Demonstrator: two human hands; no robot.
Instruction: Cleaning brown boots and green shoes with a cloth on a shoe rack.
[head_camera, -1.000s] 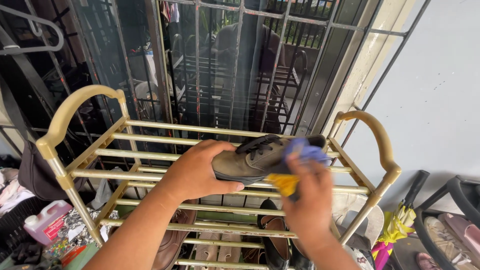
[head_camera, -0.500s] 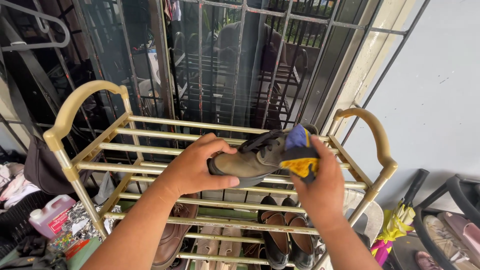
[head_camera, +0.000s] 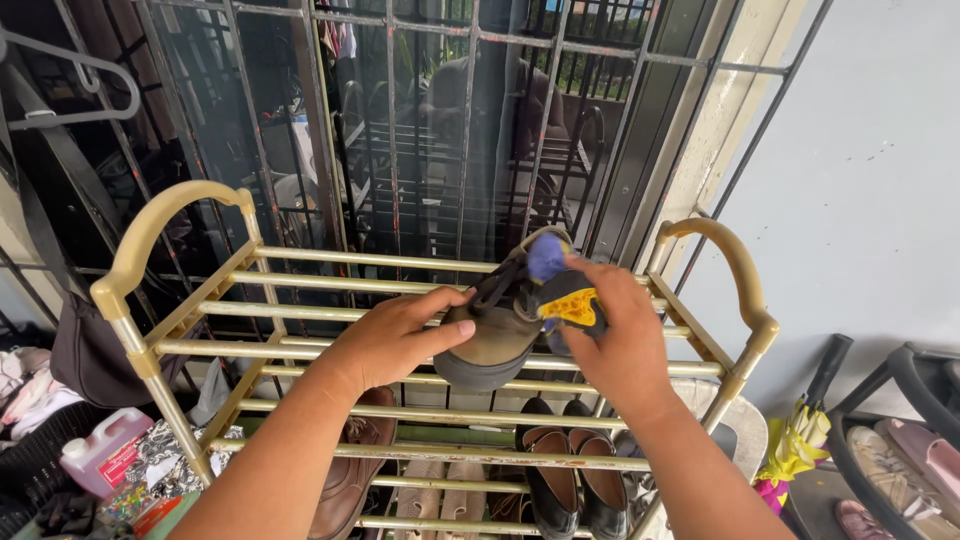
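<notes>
Shoe (head_camera: 493, 335) heel's mostly hidden behind the cloth (head_camera: 562, 290). Left hand (head_camera: 392, 340) grasps its toe, right hand (head_camera: 612, 335) clenches cloth, above gold rack (head_camera: 300, 349) by barred window (head_camera: 400, 130).

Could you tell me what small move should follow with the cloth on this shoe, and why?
Probably draw the cloth down along the shoe's side toward the toe. The right hand presses it near the laces, while the left hand steadies the toe end above the rack, so the front looks not yet covered.
</notes>
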